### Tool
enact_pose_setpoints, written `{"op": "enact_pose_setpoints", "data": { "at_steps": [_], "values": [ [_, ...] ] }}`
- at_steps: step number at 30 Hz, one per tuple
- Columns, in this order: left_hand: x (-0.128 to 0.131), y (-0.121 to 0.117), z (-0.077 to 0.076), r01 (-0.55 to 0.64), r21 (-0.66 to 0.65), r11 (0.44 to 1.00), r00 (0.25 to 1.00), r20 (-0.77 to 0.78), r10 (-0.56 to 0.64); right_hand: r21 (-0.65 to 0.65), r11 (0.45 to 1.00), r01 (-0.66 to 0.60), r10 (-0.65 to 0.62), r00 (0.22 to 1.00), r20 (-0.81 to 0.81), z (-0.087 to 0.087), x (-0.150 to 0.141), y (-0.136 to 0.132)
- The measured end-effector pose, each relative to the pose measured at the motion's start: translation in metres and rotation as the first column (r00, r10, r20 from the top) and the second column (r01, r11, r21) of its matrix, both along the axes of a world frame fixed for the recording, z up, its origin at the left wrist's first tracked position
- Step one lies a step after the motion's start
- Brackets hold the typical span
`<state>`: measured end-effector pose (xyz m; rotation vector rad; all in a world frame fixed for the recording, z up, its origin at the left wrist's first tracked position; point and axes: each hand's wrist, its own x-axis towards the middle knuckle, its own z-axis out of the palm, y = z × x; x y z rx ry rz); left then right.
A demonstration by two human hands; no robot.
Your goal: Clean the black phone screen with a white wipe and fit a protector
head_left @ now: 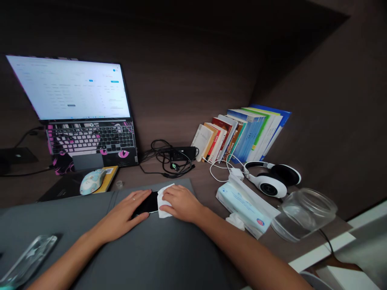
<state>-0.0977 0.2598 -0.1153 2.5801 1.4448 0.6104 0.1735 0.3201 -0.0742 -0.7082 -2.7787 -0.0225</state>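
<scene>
A dark smartphone (147, 204) lies screen up on the grey desk mat (142, 257). My left hand (122, 211) grips its left end, with the thumb along the near edge and the fingers along the far edge. Over the phone's right end, a white tissue (161, 197) is pinched in my right hand (183, 203) and pressed against the screen. The phone's right end is hidden beneath tissue and fingers. At the lower left, a clear phone case (32, 255) rests on the mat.
An open laptop (93, 141) stands at the back left, with a mouse (92, 181) in front. Cables and a charger (183, 153) lie behind my hands. To the right are books (242, 133), a tissue pack (242, 205), headphones (269, 187) and a clear jar (302, 217).
</scene>
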Motion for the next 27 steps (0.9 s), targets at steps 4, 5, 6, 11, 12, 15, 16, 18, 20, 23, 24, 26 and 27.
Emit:
{"op": "enact_pose_setpoints", "data": {
  "at_steps": [4,5,6,11,12,15,16,18,20,23,24,26,27],
  "values": [
    [0.001,0.000,0.000,-0.015,-0.014,1.000,1.000,-0.006,0.015,-0.009,1.000,0.026,-0.026,1.000,-0.006,-0.001,0.001,0.003],
    [0.001,0.000,0.001,-0.019,-0.026,0.999,1.000,-0.009,0.019,-0.011,0.999,0.035,-0.035,0.999,-0.007,-0.001,0.001,0.003],
    [0.002,0.000,0.002,-0.023,-0.036,0.999,1.000,-0.010,0.023,-0.013,0.999,0.042,-0.042,0.999,-0.008,-0.001,0.002,0.003],
    [0.002,-0.001,0.004,-0.026,-0.032,0.999,1.000,0.008,0.027,-0.032,0.999,0.026,-0.026,1.000,-0.009,-0.001,0.006,0.002],
    [0.001,-0.001,0.003,-0.022,-0.033,0.999,1.000,0.006,0.022,-0.036,0.999,0.026,-0.026,1.000,-0.011,-0.001,0.006,0.002],
    [-0.001,0.001,0.000,0.000,-0.047,0.999,1.000,-0.015,0.000,-0.042,0.998,0.050,-0.051,0.998,-0.023,-0.001,0.008,0.005],
    [-0.001,0.001,0.000,0.004,-0.048,0.999,1.000,-0.021,-0.005,-0.044,0.997,0.057,-0.058,0.998,-0.026,-0.001,0.008,0.006],
    [-0.001,0.002,-0.001,0.004,-0.043,0.999,1.000,-0.026,-0.005,-0.046,0.997,0.059,-0.061,0.998,-0.031,-0.001,0.010,0.008],
    [0.000,0.001,0.001,0.002,-0.032,0.999,1.000,-0.020,-0.003,-0.052,0.997,0.050,-0.052,0.998,-0.036,0.000,0.012,0.010],
    [0.002,0.000,0.005,0.001,-0.016,1.000,1.000,-0.005,-0.001,-0.064,0.997,0.047,-0.050,0.997,-0.054,0.000,0.015,0.014],
    [0.002,0.000,0.006,0.001,-0.018,1.000,1.000,-0.004,-0.001,-0.069,0.996,0.052,-0.056,0.996,-0.062,0.000,0.015,0.015],
    [0.003,-0.001,0.009,-0.003,-0.025,1.000,1.000,0.001,0.003,-0.074,0.995,0.067,-0.073,0.994,-0.080,-0.001,0.015,0.018],
    [0.003,-0.001,0.010,-0.007,-0.030,1.000,1.000,0.008,0.008,-0.076,0.995,0.071,-0.078,0.993,-0.087,-0.002,0.015,0.018]
  ]
}}
